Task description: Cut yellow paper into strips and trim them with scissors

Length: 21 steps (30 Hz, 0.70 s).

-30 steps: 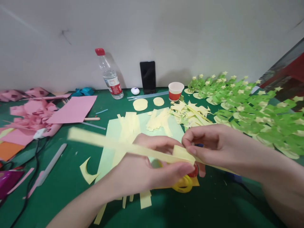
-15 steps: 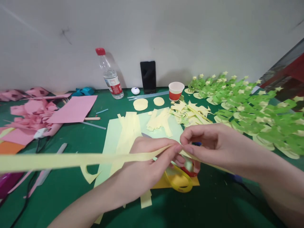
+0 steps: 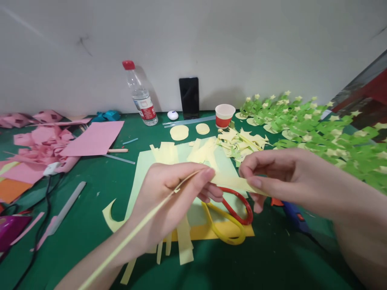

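My left hand [image 3: 172, 195] and my right hand [image 3: 279, 177] both pinch one long pale yellow paper strip [image 3: 229, 182] above the green table. Between the hands the strip lies flat. Its free end trails edge-on down past my left wrist toward the lower left. Below the hands lie scissors [image 3: 232, 217] with one red and one yellow handle, resting on a light green sheet [image 3: 145, 165] and an orange-yellow sheet [image 3: 208, 231]. More cut yellow strips [image 3: 184, 245] lie under my left hand.
Along the far wall stand a water bottle [image 3: 140, 96], a dark phone [image 3: 189, 97] and a paper cup [image 3: 224, 115]. Green paper trees with stars [image 3: 317, 133] fill the right. Pink paper [image 3: 93, 139] and cables [image 3: 42, 209] lie left. A blue glue gun [image 3: 292, 213] rests under my right hand.
The hands rose and moved slightly apart, uncovering the scissors. The strip's long free end swung from pointing left across the table to hanging down along my left forearm.
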Motion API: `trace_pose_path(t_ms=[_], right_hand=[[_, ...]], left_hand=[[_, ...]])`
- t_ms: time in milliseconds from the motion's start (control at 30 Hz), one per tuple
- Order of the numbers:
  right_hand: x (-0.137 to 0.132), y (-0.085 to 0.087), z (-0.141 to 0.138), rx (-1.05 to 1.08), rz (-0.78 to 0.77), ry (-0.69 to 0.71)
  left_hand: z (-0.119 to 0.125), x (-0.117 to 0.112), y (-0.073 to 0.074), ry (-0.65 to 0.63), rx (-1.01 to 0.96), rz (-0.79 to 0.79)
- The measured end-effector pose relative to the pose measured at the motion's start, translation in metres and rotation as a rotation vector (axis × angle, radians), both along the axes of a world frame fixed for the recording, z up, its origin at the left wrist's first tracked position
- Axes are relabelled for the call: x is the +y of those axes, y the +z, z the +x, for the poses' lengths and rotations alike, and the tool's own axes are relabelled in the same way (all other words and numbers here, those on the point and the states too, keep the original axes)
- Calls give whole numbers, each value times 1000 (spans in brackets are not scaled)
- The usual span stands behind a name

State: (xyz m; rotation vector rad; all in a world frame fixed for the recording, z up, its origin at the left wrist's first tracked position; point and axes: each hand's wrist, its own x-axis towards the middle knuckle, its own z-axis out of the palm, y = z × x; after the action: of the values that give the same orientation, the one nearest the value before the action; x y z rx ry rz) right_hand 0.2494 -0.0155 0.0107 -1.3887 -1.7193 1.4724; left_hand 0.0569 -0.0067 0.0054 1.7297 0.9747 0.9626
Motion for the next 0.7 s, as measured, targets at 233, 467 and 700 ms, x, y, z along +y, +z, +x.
trace_pose_path(t_ms=[233, 467, 700], right_hand=[[2, 5, 7, -33, 74, 12], [2, 8, 10, -99, 136, 12], [2, 9, 24, -109, 97, 7]], left_hand=[[-7, 3, 6, 27, -97, -72], [-13, 8, 7, 10, -111, -104], [-13, 10, 11, 211, -109, -37]])
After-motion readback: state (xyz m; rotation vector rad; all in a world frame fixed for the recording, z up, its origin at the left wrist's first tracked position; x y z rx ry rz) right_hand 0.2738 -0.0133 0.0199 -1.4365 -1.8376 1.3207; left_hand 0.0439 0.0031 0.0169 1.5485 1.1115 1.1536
